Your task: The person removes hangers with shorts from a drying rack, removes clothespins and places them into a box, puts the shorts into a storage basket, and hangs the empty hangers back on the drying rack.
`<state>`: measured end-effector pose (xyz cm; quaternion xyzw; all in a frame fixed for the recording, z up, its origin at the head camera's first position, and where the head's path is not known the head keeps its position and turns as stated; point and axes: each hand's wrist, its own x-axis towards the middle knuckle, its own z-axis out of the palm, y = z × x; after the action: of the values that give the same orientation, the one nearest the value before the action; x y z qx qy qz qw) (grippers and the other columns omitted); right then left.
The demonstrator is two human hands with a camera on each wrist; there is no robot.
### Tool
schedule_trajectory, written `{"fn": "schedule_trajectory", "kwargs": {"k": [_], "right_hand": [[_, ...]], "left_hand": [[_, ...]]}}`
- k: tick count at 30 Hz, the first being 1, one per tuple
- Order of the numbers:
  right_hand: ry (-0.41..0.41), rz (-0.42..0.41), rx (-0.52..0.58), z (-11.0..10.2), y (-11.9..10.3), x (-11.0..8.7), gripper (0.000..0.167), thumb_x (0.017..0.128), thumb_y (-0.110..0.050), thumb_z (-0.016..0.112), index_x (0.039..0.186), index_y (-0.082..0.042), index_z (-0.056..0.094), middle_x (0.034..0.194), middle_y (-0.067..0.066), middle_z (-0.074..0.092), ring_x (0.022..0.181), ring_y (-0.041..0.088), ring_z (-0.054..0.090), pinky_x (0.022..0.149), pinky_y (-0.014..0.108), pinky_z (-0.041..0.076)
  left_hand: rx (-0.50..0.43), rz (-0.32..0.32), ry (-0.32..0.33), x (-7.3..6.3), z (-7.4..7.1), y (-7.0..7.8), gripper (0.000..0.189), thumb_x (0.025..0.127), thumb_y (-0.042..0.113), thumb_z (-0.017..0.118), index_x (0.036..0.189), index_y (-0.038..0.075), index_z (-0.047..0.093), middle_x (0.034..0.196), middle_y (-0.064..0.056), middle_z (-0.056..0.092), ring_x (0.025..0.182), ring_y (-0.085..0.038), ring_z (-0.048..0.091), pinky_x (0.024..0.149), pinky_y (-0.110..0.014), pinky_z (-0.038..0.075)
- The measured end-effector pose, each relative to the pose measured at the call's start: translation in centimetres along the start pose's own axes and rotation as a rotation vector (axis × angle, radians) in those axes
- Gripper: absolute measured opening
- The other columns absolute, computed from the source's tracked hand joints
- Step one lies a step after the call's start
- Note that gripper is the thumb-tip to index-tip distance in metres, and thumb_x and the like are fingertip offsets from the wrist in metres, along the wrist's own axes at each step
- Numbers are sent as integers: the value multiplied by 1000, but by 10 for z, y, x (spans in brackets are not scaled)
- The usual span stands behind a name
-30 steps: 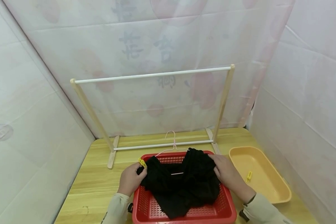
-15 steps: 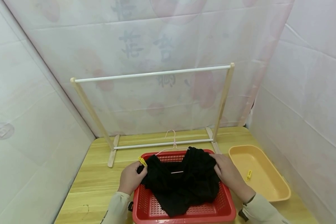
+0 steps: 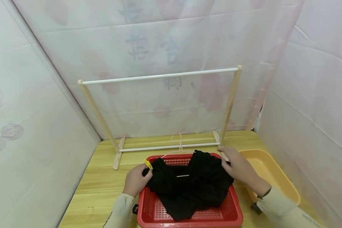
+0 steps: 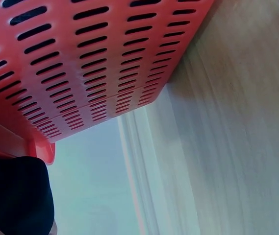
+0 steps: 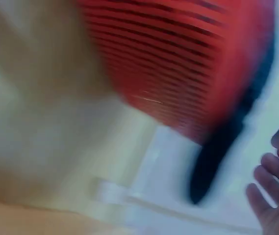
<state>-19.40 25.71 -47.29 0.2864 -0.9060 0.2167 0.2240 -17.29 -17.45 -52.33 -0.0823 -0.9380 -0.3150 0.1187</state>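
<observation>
Black garment (image 3: 191, 190) overhangs red basket (image 3: 189, 224); left fingers (image 3: 140, 168) pinch its edge; right fingers (image 5: 272, 184) loose, gap to garment.

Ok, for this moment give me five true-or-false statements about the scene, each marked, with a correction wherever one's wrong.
1. The left hand holds the black garment beside a yellow clothespin. True.
2. The right hand grips the garment too. False: the right hand is open, apart from it in the right wrist view.
3. The garment lies over the red slotted basket. True.
4. The pink wire hanger hangs from the rack's top bar. False: the hanger is partly inside the garment.
5. The yellow-orange tray stands left of the basket. False: the tray is on the right.
</observation>
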Motion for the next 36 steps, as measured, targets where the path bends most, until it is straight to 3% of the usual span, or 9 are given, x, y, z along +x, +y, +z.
{"fn": "schedule_trajectory", "kwargs": {"k": [3,6,11,16,21,28,32,36], "right_hand": [[-56,9,32,-21,-18,30,27,95,-2,67,122,-3,67,116,13,69,106,33,68,85,53,56],[-125,-41,25,-27,-45,56,23,98,-9,67,121,-8,68,114,7,69,100,24,70,80,45,57],[-283,-222,-35,-9,-98,83,26,97,-15,69,123,-10,68,113,4,68,91,14,65,75,37,56],[-438,-327,-105,14,-133,99,32,99,-21,71,129,-12,65,115,2,65,91,14,63,76,34,55],[-480,-359,-133,41,-150,117,34,100,-21,69,133,-13,63,121,3,65,105,17,64,90,36,54],[-495,-456,-270,78,-161,127,52,104,-21,64,153,-15,48,152,7,51,140,22,50,115,39,40],[-502,-516,-298,88,-163,125,49,107,-18,56,155,-13,46,153,5,52,140,19,50,113,35,41],[-532,-503,-274,93,-164,123,46,110,-18,49,156,-11,44,149,4,55,134,17,55,108,34,47]], "left_hand": [[5,-8,0,-1,2,0,24,93,26,71,74,24,56,65,9,47,59,-8,45,58,-27,37],[10,9,10,-1,4,-1,25,92,25,71,73,24,55,65,9,46,59,-9,44,58,-28,37],[21,44,14,0,6,2,24,92,25,71,74,25,56,65,10,48,58,-7,45,57,-27,38],[28,56,7,3,9,6,20,93,25,70,76,25,58,69,10,53,62,-8,48,60,-28,40],[31,41,10,4,8,8,17,93,26,71,79,26,62,75,9,60,67,-9,56,64,-32,46],[53,74,27,3,10,10,8,93,24,72,87,23,68,86,2,71,78,-17,68,72,-41,55],[56,80,26,1,11,11,6,93,24,72,90,21,69,91,-1,74,82,-20,71,73,-42,55],[48,74,30,-1,11,13,5,94,24,72,94,19,72,94,-2,74,83,-21,71,73,-43,55]]}}
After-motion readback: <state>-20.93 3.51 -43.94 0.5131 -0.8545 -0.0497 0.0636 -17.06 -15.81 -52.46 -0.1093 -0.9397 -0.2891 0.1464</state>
